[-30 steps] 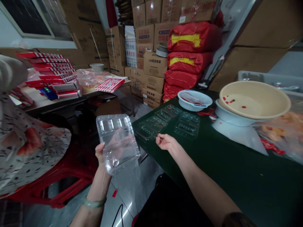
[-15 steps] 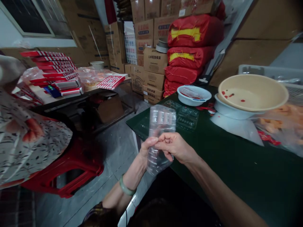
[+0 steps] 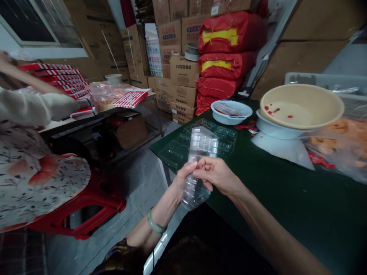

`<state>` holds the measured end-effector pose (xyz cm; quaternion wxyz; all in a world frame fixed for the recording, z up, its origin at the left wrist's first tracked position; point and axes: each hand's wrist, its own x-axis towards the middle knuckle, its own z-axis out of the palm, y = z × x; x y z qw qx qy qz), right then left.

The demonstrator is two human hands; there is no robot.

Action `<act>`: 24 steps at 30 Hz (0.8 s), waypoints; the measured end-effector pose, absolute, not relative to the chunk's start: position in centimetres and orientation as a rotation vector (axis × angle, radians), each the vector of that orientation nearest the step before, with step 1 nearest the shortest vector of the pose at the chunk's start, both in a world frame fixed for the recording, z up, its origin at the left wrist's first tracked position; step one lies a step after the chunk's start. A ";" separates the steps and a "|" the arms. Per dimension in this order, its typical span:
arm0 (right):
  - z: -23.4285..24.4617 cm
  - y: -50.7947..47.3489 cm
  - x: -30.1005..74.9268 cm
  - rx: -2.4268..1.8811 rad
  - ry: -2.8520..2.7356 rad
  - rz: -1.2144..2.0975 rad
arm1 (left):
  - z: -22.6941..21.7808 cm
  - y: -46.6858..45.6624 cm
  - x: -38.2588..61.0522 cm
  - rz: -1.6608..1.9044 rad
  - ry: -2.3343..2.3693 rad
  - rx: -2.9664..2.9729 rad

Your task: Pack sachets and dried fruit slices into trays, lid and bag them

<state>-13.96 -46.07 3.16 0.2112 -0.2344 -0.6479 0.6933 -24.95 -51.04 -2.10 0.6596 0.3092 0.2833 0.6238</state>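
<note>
A stack of clear plastic trays (image 3: 203, 143) with moulded compartments is held upright and slightly tilted in front of me, over the near edge of the green table (image 3: 269, 198). My left hand (image 3: 185, 177) grips its left side, thumb on the front and the other fingers hidden behind. At the middle of the trays, my right hand (image 3: 215, 173) pinches with thumb and forefinger, close against my left thumb. Further clear trays (image 3: 220, 133) lie flat on the table just beyond. How many trays I hold cannot be made out.
A white basin (image 3: 231, 112) with red contents and a cream bowl (image 3: 301, 105) stand on the table. At left, a person (image 3: 37, 152) sits on a red stool (image 3: 86, 210) beside stacked red-striped boxes (image 3: 71, 78). Red sacks (image 3: 229, 32) and cartons (image 3: 183, 72) are piled behind.
The view has shifted slightly. Both my hands keep their grip on the clear trays, which now lean a little more to the right. The person at left has stretched an arm toward the striped boxes.
</note>
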 end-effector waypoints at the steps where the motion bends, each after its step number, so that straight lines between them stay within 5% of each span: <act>1: 3.0 -46.0 -14.0 -0.658 -1.790 1.934 | -2.3 -51.0 -24.9 1.409 0.642 0.694; 10: 2.2 -44.8 -13.7 -0.662 -1.785 2.078 | -2.8 -50.7 -24.9 1.406 0.659 0.681; 17: 5.1 -48.4 -13.7 -0.740 -2.026 1.325 | -0.7 -51.1 -25.5 1.542 0.625 0.539; 24: 1.7 -45.7 -8.2 -0.848 -1.258 2.125 | -0.4 -53.3 -33.7 1.631 0.566 0.623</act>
